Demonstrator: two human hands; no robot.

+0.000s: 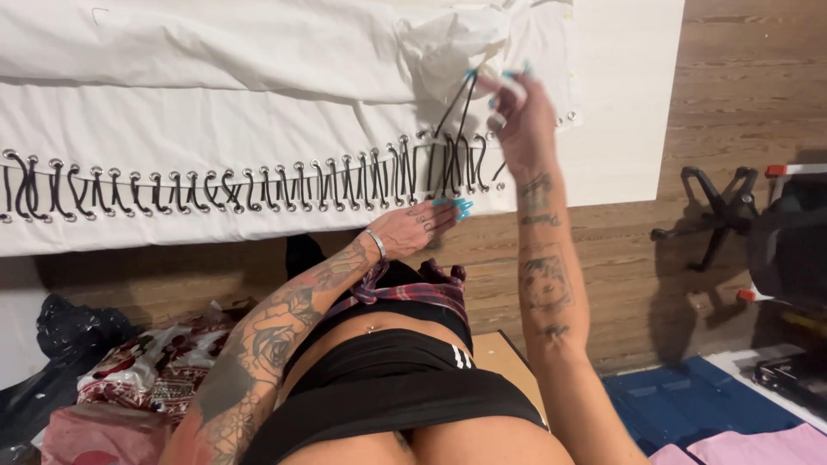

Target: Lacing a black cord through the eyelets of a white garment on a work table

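Note:
A white fabric cover (215, 138) lies over a white board, its two edges joined by a black cord (258, 185) laced in zigzag through metal eyelets. My right hand (517, 112) is raised over the right end of the lacing, fingers pinched on a loop of the black cord pulled up from the eyelets. My left hand (426, 222) rests with fingertips pressing the lower fabric edge near the last laced eyelets. Both hands have long turquoise nails.
A wooden floor (732, 103) lies to the right, with a black chair base (711, 211) and dark gear at the far right. Black and patterned bags (146, 362) sit at lower left. A blue mat (689, 400) and a pink sheet lie at lower right.

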